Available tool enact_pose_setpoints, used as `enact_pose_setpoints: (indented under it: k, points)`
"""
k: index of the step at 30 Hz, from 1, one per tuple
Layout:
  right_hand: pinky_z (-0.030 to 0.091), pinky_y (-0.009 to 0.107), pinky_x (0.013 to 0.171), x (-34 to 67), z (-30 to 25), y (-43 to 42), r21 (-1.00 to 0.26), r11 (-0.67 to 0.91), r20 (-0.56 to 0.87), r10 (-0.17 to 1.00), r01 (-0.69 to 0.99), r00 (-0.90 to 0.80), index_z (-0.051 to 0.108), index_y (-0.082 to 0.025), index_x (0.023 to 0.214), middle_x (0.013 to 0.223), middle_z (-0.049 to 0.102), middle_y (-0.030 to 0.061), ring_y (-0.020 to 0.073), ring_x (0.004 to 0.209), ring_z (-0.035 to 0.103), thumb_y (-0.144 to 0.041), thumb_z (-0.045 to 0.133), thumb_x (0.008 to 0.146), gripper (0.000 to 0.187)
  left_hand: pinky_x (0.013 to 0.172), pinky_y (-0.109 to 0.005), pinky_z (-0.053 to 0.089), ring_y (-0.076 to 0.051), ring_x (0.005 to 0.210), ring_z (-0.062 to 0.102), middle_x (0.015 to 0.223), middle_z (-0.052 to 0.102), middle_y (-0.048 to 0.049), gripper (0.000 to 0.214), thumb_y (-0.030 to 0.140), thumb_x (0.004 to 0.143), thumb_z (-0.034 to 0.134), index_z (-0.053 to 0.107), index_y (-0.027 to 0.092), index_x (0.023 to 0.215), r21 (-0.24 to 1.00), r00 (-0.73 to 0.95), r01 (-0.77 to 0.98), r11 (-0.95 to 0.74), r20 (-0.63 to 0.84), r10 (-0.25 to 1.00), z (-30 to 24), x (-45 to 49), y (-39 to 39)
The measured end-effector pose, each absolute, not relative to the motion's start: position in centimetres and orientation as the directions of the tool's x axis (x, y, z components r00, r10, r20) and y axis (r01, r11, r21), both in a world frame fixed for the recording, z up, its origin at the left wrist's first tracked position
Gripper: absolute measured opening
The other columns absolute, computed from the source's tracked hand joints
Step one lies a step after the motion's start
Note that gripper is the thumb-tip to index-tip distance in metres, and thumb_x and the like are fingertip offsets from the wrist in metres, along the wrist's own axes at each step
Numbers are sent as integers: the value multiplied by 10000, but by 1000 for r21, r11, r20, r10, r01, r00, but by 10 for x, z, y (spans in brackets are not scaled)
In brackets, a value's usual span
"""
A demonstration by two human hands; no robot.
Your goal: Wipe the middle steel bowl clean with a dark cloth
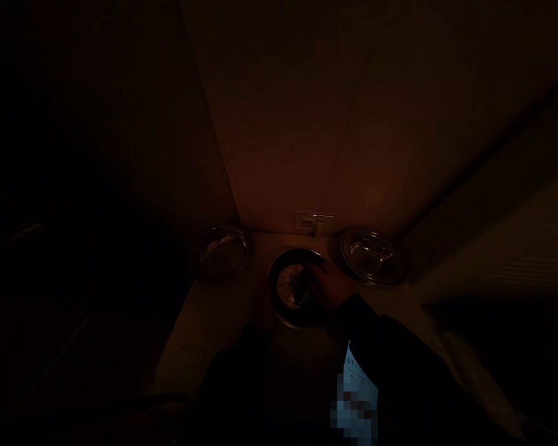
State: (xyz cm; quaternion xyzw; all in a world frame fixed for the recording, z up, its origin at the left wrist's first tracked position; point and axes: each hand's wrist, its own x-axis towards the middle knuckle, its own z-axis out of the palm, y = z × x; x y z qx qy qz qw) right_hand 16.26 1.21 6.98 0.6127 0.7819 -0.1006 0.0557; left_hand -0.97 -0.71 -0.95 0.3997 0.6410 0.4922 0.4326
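Dim scene, landmark: bowl; entries left to right as viewed.

- Shiny metal dish point(222, 251): round, left of the bowl and slightly beyond it, on the pale tabletop point(190, 331).
- Left hand point(263, 306): at the bowl's left side, seemingly against its rim; too dark to tell whether the fingers are apart or together.
- Bowl point(302, 255): round, dark-walled, light-rimmed, between the two hands; a pale, round patch point(283, 284) shows inside.
- Dark green piece point(298, 286): inside the bowl, over that patch, just left of the right fingers and touching them. Long axis apparently slants from far left to near right; the right hand is the nearer.
- Wall socket point(314, 222): beyond the bowl.
- Right hand point(331, 285): reaches over the bowl's right rim, fingers bent and apparently clamped on the green piece, with little gap.
- Lit screen point(360, 396): nearer the person than the bowl, partly behind a dark sleeve point(376, 334).
- Stacked metal dishes point(372, 257): right of the bowl.
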Motion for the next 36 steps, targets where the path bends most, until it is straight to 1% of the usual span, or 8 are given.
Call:
enact_pose_setpoints:
  k: [3,6,12,16,21,27,32,36]
  points:
    - [467,380,890,159,66,11,-95,299,-235,920,949,-314,425,-255,1418,1340,527,151,276,1145,558,-280,423,940,479,1064,-490,387,-300,1164,578,1160,670,-157,341,294,938,422,686,122,1069,963,-322,75,257,-221,921,-3,-10,-8]
    - [447,429,939,155,65,7,-101,378,-264,882,920,-391,446,-284,1406,1460,429,128,299,1211,511,-297,492,908,500,1102,-445,359,-289,1222,546,1244,640,-146,333,274,916,440,686,130,1088,966,-324,49,254,-225,919,0,-14,-6]
    - [447,491,942,141,61,-1,-98,480,-328,812,872,-483,647,-275,1197,1456,465,61,323,1260,455,-351,526,887,341,1092,-391,388,-222,1222,558,1283,634,-73,370,308,901,450,640,191,1196,984,-284,-36,177,-180,942,-5,-18,-1]
    - [442,450,964,128,54,14,-93,511,-339,791,855,-510,661,-273,1183,1460,466,33,290,1268,448,-270,467,914,331,1120,-386,347,-224,1257,527,1324,598,-112,416,285,909,394,606,137,1234,985,-325,-57,165,-175,929,-10,-11,-2]
    - [461,448,931,121,51,27,-56,475,-312,827,878,-467,641,-208,1221,1454,463,90,314,1265,436,-199,423,913,377,1093,-366,379,-230,1253,531,1338,582,-132,432,306,910,369,598,125,1229,982,-396,-96,163,-188,899,-11,0,-5]
    - [455,371,959,125,56,19,-109,565,-376,738,818,-561,701,-301,1116,1405,528,-25,250,1229,473,-246,477,915,306,1081,-386,387,-258,1240,540,1315,593,-151,437,354,897,407,600,117,1209,977,-440,-121,174,-210,873,-13,3,-5]
    - [443,411,978,131,55,31,-73,518,-349,787,852,-508,655,-199,1207,1413,509,91,274,1219,478,-193,427,924,363,1081,-350,386,-230,1227,549,1294,613,-131,414,310,896,406,620,120,1196,980,-424,-106,169,-199,884,-11,2,-6]
    - [466,382,951,135,55,22,-113,579,-382,725,807,-573,720,-281,1082,1407,525,-2,268,1241,463,-237,504,899,286,1079,-356,390,-231,1224,552,1289,617,-132,424,302,903,390,611,113,1212,977,-435,-109,182,-212,875,-11,4,-6]
